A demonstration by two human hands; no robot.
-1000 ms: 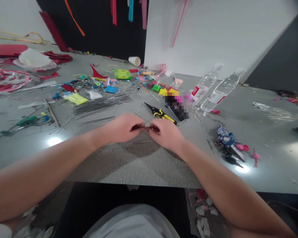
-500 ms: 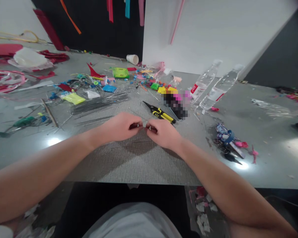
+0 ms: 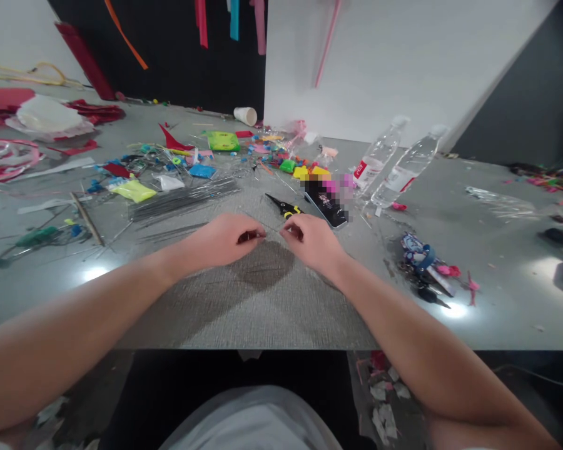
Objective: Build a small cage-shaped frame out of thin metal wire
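Observation:
My left hand (image 3: 229, 239) is closed in a pinch, thumb against fingertips, above the grey table. What it pinches is too small to make out. Just across a narrow gap, my right hand (image 3: 312, 240) pinches too, and a thin wire (image 3: 271, 229) seems to run from its fingertips toward the left. Behind the right hand lie yellow-and-black pliers (image 3: 284, 206), their handles partly covered by it. A bundle of thin dark wires (image 3: 182, 200) lies beyond my left hand.
Two clear bottles (image 3: 410, 165) stand at the back right, near a dark phone (image 3: 326, 203), partly blurred. Colourful small packets and scraps, including a green packet (image 3: 223, 141), spread across the back. A paper cup (image 3: 245, 116) lies tipped over. Keys with a blue ring (image 3: 425, 257) lie right.
My hands have drawn slightly apart, the gap between the fingertips widening. My right hand now covers more of the pliers' handles. The view has shifted a little.

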